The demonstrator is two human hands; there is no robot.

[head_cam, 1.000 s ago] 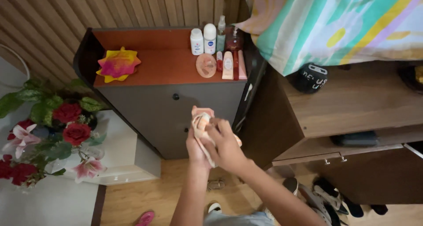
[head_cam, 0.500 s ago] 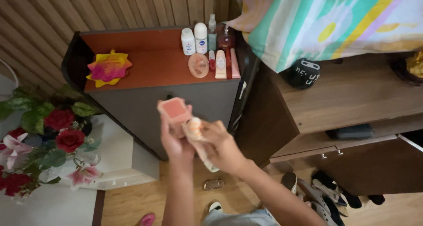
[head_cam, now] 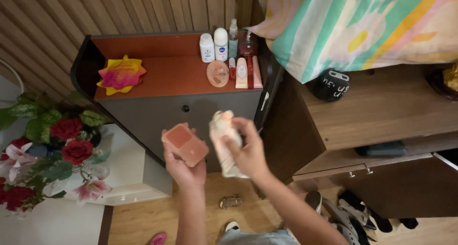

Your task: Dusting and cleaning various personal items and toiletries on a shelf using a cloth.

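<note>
We hold a pink square case point(head_cam: 185, 143) in our left hand point(head_cam: 183, 166), fingers wrapped under it, just beside a crumpled cloth point(head_cam: 223, 142) gripped in our right hand point(head_cam: 248, 154), before the dark cabinet point(head_cam: 191, 113) with bottles point(head_cam: 214, 44).

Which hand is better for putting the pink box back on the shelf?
Probably the left hand. It already grips the pink box, right below the bare part of the shelf. The right hand is busy with a crumpled cloth.
</note>
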